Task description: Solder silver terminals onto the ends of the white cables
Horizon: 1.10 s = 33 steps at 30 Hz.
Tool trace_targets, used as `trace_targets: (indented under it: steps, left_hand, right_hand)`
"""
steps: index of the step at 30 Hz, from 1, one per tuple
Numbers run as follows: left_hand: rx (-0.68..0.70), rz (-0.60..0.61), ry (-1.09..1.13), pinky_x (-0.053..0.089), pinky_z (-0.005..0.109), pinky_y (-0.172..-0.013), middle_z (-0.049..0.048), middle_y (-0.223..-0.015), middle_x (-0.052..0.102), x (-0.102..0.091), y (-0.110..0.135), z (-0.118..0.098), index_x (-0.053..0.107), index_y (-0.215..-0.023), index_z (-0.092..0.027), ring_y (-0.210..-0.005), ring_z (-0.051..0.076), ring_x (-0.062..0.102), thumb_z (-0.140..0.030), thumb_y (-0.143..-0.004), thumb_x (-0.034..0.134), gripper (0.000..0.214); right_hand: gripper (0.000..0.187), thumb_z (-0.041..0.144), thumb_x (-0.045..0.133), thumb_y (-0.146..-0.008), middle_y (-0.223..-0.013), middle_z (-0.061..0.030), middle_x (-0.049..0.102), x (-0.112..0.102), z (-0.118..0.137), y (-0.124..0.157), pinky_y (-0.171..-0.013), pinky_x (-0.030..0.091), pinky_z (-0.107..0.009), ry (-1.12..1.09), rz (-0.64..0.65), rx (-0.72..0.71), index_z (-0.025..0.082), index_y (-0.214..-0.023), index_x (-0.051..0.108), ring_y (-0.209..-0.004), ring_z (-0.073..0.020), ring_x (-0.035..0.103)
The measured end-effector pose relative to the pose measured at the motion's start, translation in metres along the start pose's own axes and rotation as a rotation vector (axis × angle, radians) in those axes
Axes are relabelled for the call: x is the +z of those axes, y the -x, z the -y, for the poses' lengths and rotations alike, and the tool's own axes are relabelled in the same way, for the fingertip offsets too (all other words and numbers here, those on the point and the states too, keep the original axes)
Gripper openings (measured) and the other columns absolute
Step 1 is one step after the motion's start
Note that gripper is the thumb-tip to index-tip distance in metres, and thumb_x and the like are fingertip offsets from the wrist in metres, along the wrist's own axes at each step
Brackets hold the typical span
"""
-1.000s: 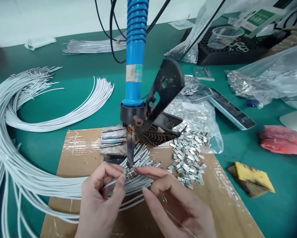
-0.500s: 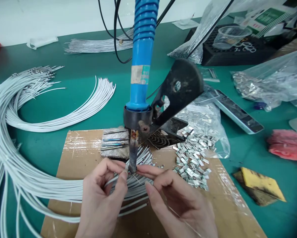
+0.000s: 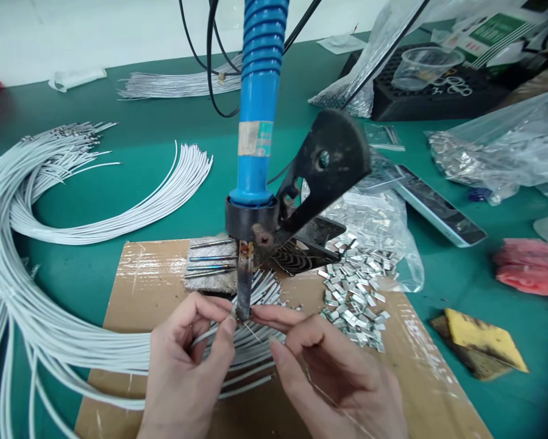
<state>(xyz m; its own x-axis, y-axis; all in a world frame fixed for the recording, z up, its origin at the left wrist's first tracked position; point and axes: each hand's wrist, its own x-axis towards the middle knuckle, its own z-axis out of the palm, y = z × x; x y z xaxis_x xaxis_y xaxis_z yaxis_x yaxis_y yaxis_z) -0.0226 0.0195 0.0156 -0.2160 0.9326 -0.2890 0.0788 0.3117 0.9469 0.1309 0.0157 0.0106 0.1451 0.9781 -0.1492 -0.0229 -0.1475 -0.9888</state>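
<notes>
A soldering iron (image 3: 255, 122) with a blue handle hangs tip-down in a black holder, its dark tip (image 3: 244, 286) between my hands. Just left of the tip, my left hand (image 3: 194, 360) is closed, pinching the end of a white cable (image 3: 203, 336); the exact end is hidden by the fingers. My right hand (image 3: 333, 372) is curled around a thin strand of solder wire (image 3: 322, 390), which runs across the palm and shows again near the tip. Its index finger reaches up beside the tip. Beneath both hands lies a bundle of white cables (image 3: 95, 344).
Cardboard (image 3: 141, 274) covers the work spot on the green table. Small metal pieces (image 3: 356, 305) spill from a clear bag (image 3: 365, 213) at right. Nearby lie a phone (image 3: 441, 204), a yellow sponge (image 3: 481, 338) and a pink cloth (image 3: 532, 268). A pad with metal rods (image 3: 212, 265) sits behind.
The soldering iron and its holder have shifted slightly left in the view. Both hands keep nearly the same pose, and the right hand has moved very slightly right.
</notes>
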Motion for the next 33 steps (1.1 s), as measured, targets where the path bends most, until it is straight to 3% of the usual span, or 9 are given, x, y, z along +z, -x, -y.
trace_targets:
  steps: [5,11,18,22,33]
  left_hand:
    - [0.022,-0.015,-0.002,0.051,0.014,-0.066,-0.0004,-0.084,0.071,0.0004,-0.0005,-0.0016,0.071,-0.073,-0.022,-0.074,0.013,0.066,-0.019,-0.09,0.072,0.017]
    - [0.009,0.0,0.012,0.037,0.014,-0.046,0.001,-0.088,0.073,-0.0025,0.0017,0.0022,0.072,-0.074,-0.022,-0.065,0.011,0.062,-0.021,-0.09,0.072,0.016]
    - [0.009,-0.087,0.02,0.034,0.013,-0.046,0.0,-0.086,0.071,0.0032,0.0017,-0.0014,0.071,-0.07,-0.023,-0.074,0.012,0.064,-0.02,-0.086,0.073,0.016]
    - [0.025,-0.013,0.007,0.035,0.014,-0.046,0.0005,-0.085,0.071,-0.0009,0.0,0.002,0.073,-0.073,-0.023,-0.068,0.012,0.062,-0.021,-0.089,0.073,0.016]
    - [0.03,-0.008,0.014,0.04,0.012,-0.05,0.0006,-0.086,0.071,-0.0015,0.0007,0.0035,0.072,-0.074,-0.023,-0.076,0.013,0.065,-0.021,-0.09,0.073,0.016]
  right_hand:
    - [0.02,0.022,0.072,-0.084,-0.104,-0.0068,0.084,-0.0012,-0.0005,-0.0008,-0.082,0.061,-0.026,0.013,0.01,-0.008,0.024,-0.066,0.063,-0.091,-0.0218,0.081]
    - [0.021,0.02,0.071,-0.084,-0.102,-0.0029,0.084,0.0015,0.0014,0.0004,-0.081,0.06,-0.02,-0.01,-0.016,-0.005,0.025,-0.065,0.062,-0.09,-0.0178,0.08]
    - [0.022,0.02,0.072,-0.084,-0.102,0.0005,0.084,0.0031,0.0006,0.0012,-0.083,0.058,-0.017,-0.044,-0.022,0.007,0.026,-0.065,0.062,-0.09,-0.0148,0.08]
    - [0.022,0.021,0.073,-0.083,-0.103,-0.0023,0.084,0.0017,-0.0009,-0.0001,-0.085,0.06,-0.022,-0.027,0.001,0.003,0.026,-0.064,0.063,-0.091,-0.0185,0.08]
    - [0.022,0.024,0.075,-0.083,-0.104,-0.0029,0.083,0.0011,-0.0018,0.0008,-0.08,0.06,-0.019,-0.039,-0.004,0.026,0.025,-0.064,0.064,-0.089,-0.0175,0.081]
